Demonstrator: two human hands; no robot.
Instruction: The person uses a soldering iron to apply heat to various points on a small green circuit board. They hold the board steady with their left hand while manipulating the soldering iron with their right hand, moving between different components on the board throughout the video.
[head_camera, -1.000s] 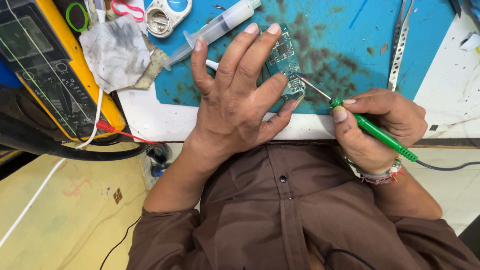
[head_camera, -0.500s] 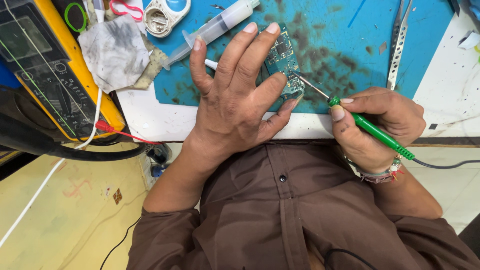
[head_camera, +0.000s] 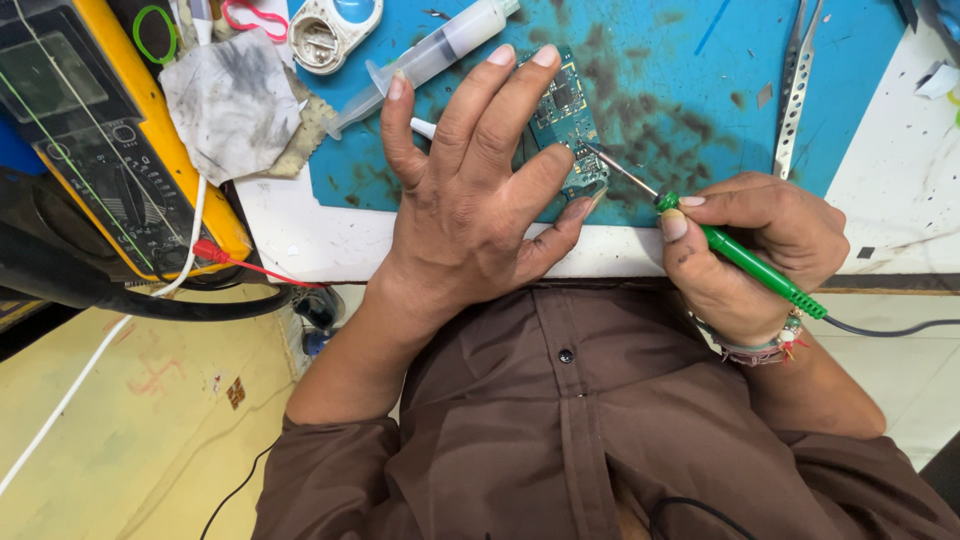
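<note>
A small green circuit board (head_camera: 566, 118) lies on a blue work mat (head_camera: 660, 70). My left hand (head_camera: 470, 185) lies flat over the board's left part, fingers spread and pressing it down. My right hand (head_camera: 755, 250) grips a green-handled soldering iron (head_camera: 740, 258) like a pen. Its thin metal tip touches the board's right edge. A cord runs off to the right from the handle.
A clear syringe (head_camera: 425, 62) lies on the mat above my left hand. A yellow multimeter (head_camera: 110, 140) with a red lead sits at the left, beside a dirty cloth (head_camera: 232, 100). Metal tweezers (head_camera: 795, 80) lie at the right. A white round holder (head_camera: 330, 30) is at the top.
The soldering iron's tip has shifted slightly along the board's right edge. My left hand stays pressed on the board.
</note>
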